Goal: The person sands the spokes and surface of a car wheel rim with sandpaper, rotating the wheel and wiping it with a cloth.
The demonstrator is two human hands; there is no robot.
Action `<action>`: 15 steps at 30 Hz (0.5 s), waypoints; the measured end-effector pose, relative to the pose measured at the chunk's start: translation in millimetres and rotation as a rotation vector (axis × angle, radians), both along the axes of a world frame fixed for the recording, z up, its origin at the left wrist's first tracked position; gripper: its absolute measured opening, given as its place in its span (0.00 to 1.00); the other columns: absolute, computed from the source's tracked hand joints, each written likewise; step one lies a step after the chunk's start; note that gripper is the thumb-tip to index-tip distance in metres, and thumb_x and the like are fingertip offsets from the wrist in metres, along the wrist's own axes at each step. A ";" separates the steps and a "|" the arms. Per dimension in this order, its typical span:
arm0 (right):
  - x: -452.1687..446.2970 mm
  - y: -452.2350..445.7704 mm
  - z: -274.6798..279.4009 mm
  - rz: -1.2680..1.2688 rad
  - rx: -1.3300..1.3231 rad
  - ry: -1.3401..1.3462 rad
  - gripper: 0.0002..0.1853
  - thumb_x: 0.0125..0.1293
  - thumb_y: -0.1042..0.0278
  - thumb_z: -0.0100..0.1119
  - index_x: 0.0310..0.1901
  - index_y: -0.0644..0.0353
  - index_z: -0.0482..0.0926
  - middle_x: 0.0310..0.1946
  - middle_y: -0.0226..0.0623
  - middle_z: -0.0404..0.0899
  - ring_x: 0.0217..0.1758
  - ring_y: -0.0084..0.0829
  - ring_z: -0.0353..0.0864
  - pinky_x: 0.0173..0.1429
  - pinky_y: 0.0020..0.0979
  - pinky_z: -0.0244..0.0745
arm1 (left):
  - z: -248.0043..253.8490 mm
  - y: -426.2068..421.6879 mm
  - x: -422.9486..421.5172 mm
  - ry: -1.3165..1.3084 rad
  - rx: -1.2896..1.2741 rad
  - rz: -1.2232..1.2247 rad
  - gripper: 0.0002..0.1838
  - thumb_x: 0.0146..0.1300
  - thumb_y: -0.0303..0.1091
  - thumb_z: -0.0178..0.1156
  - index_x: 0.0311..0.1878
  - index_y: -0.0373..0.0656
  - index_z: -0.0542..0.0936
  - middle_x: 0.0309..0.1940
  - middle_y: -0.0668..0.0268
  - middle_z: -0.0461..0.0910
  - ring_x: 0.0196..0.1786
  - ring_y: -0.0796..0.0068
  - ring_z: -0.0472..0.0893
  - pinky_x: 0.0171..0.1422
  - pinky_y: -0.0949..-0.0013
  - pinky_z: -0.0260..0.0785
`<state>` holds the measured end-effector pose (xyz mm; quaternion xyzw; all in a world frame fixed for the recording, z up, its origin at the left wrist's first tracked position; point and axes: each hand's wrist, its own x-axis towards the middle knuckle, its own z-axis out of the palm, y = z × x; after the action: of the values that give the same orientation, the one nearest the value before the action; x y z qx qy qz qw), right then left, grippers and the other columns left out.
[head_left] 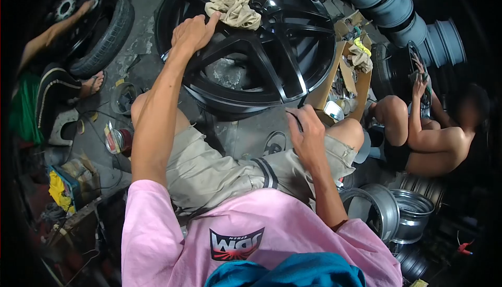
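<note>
A large black alloy wheel rim (251,51) with bright machined edges lies tilted in front of my knees. My left hand (192,35) is on its left side, fingers curled down over the rim and partly hidden, the thumb stretched out to the edge of a crumpled beige cloth (235,4). That cloth rests on the spokes near the hub. Below the rim's lower right edge, apart from it, my right hand (308,132) is closed above my right thigh. Something small and dark shows between its thumb and fingers; its kind is unclear.
A cardboard box (361,91) with rags and small items stands right of the rim. Bare metal rims (402,20) are stacked at the upper right, others (371,214) lower right. A co-worker (434,135) sits at right. At left are a tyre (107,41), another person's arm (49,33) and cans (119,140).
</note>
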<state>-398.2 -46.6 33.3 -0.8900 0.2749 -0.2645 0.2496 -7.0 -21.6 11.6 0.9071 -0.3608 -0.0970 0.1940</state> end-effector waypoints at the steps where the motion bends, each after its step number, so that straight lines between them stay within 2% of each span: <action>1: -11.3 -1.3 -1.3 -0.034 0.009 0.081 0.06 0.72 0.78 0.69 0.48 0.67 0.87 0.38 0.47 0.82 0.42 0.51 0.86 0.48 0.44 0.80 | -0.3 -0.5 -0.2 0.017 0.008 0.000 0.46 0.80 0.74 0.42 0.66 0.38 0.86 0.59 0.40 0.88 0.66 0.39 0.85 0.74 0.45 0.74; 2: -18.9 -5.8 -1.9 -0.040 0.009 0.088 0.06 0.72 0.78 0.69 0.48 0.67 0.87 0.38 0.47 0.82 0.42 0.51 0.86 0.48 0.44 0.80 | -0.7 -2.6 -1.4 0.032 0.014 0.000 0.46 0.79 0.75 0.42 0.67 0.39 0.85 0.60 0.40 0.87 0.68 0.39 0.84 0.75 0.45 0.72; 3: -18.1 -10.2 5.9 -0.098 -0.005 0.052 0.07 0.71 0.78 0.69 0.48 0.67 0.87 0.38 0.47 0.82 0.41 0.49 0.86 0.47 0.43 0.80 | -1.2 -3.0 -3.2 -0.006 0.002 0.000 0.46 0.80 0.74 0.41 0.61 0.36 0.88 0.56 0.41 0.89 0.63 0.40 0.87 0.71 0.45 0.76; 6: 0.0 -16.7 24.3 -0.168 -0.073 -0.064 0.07 0.71 0.78 0.70 0.49 0.66 0.88 0.38 0.45 0.82 0.40 0.43 0.86 0.46 0.41 0.80 | -0.9 -3.8 -2.9 -0.007 0.010 -0.012 0.47 0.79 0.74 0.41 0.60 0.35 0.89 0.56 0.41 0.89 0.63 0.40 0.87 0.71 0.45 0.76; 8: 8.4 -19.3 20.4 -0.158 0.023 -0.003 0.11 0.70 0.78 0.71 0.52 0.64 0.88 0.39 0.45 0.81 0.39 0.45 0.85 0.48 0.41 0.80 | 1.0 -3.1 -5.0 -0.023 0.009 -0.022 0.47 0.79 0.75 0.41 0.60 0.35 0.89 0.56 0.41 0.89 0.63 0.40 0.87 0.71 0.45 0.76; 9: 1.2 -21.0 5.0 -0.083 -0.038 0.101 0.18 0.69 0.77 0.72 0.60 0.59 0.88 0.41 0.45 0.79 0.42 0.47 0.83 0.50 0.43 0.79 | 0.9 -0.2 -4.4 -0.032 0.015 -0.024 0.48 0.79 0.75 0.41 0.60 0.34 0.89 0.56 0.40 0.89 0.63 0.40 0.87 0.71 0.45 0.76; 10: -3.4 -16.1 -8.5 -0.072 -0.043 0.096 0.18 0.69 0.77 0.72 0.60 0.59 0.88 0.41 0.45 0.79 0.42 0.47 0.83 0.50 0.43 0.79 | 0.5 0.7 -3.0 -0.018 0.019 -0.031 0.48 0.79 0.76 0.42 0.60 0.34 0.89 0.55 0.40 0.89 0.63 0.39 0.87 0.71 0.45 0.76; 12: -7.9 -9.9 -23.7 -0.052 -0.250 0.052 0.24 0.68 0.76 0.73 0.66 0.54 0.87 0.42 0.45 0.77 0.46 0.49 0.79 0.52 0.48 0.77 | -1.9 1.1 -5.0 -0.025 0.000 -0.004 0.48 0.79 0.76 0.42 0.59 0.33 0.89 0.54 0.40 0.89 0.62 0.39 0.87 0.71 0.45 0.76; 13: -11.8 -14.9 -24.0 -0.065 -0.272 0.124 0.28 0.68 0.72 0.74 0.70 0.49 0.85 0.45 0.44 0.76 0.49 0.48 0.76 0.53 0.48 0.75 | -0.7 1.3 -6.4 -0.017 -0.027 -0.024 0.48 0.79 0.75 0.43 0.58 0.33 0.89 0.54 0.39 0.89 0.62 0.39 0.87 0.70 0.45 0.76; 15: -5.5 -32.1 -19.7 -0.096 -0.327 0.180 0.29 0.68 0.71 0.74 0.71 0.47 0.85 0.46 0.44 0.76 0.49 0.48 0.76 0.54 0.46 0.74 | -3.6 -2.4 -6.5 -0.017 -0.038 -0.029 0.48 0.78 0.76 0.43 0.57 0.33 0.90 0.53 0.38 0.89 0.60 0.38 0.88 0.69 0.44 0.77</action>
<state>-403.8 -78.7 13.5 -0.9247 0.2915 -0.2366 0.0635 -13.5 -24.0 8.1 0.8987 -0.3774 -0.0854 0.2067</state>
